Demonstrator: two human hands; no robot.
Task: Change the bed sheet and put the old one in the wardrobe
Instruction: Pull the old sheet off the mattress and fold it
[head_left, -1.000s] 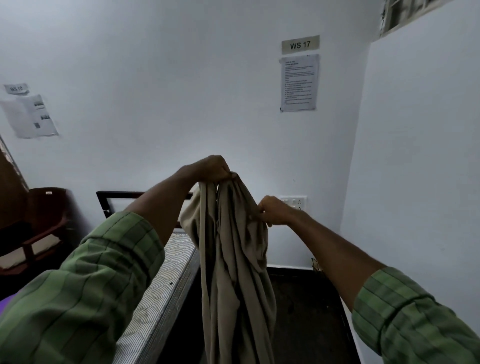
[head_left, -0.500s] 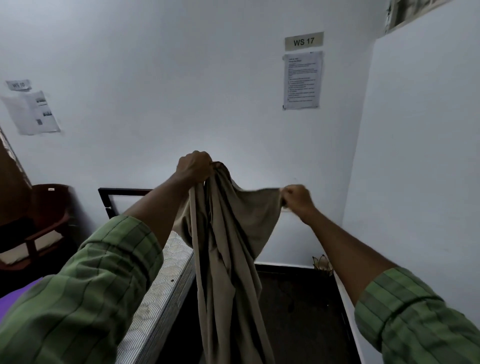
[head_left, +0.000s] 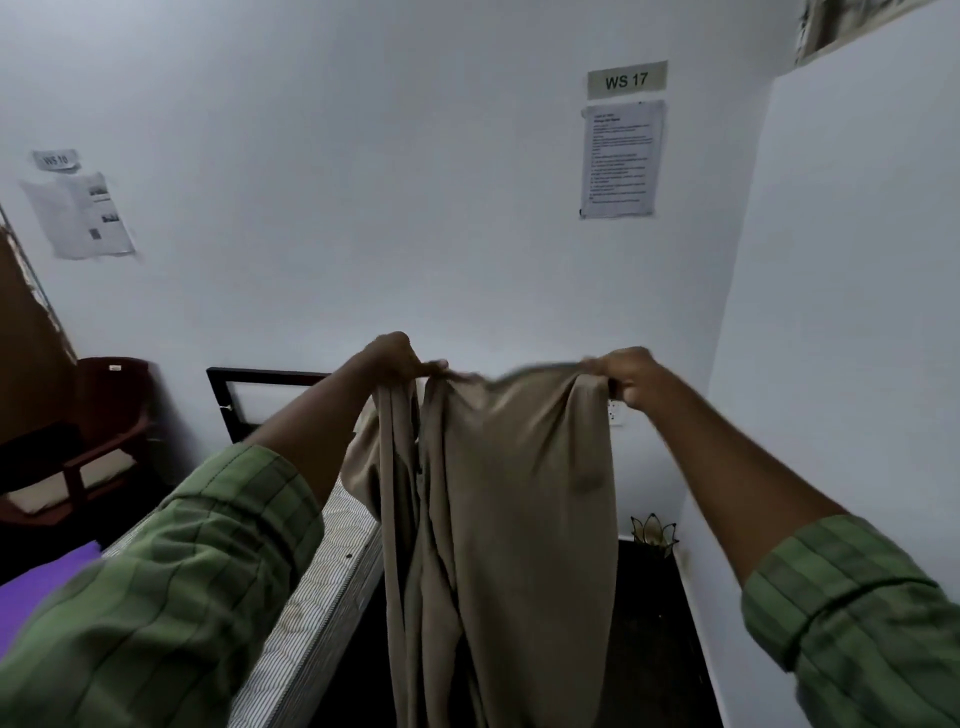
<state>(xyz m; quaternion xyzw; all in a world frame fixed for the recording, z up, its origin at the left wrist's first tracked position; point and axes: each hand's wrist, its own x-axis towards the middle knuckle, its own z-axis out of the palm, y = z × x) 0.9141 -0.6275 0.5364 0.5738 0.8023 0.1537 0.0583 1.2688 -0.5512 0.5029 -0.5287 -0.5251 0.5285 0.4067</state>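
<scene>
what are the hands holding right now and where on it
Both hold the beige bed sheet along its top edge: the left hand grips a bunched part, the right hand grips farther along the edge, the rest hanging down.

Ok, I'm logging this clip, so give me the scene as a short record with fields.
left hand: grips sheet's top edge
right hand: grips top edge, apart from left
sheet: beige, held up, hanging down beside mattress
mattress: bare, striped side showing
wall sign: WS 17
</scene>
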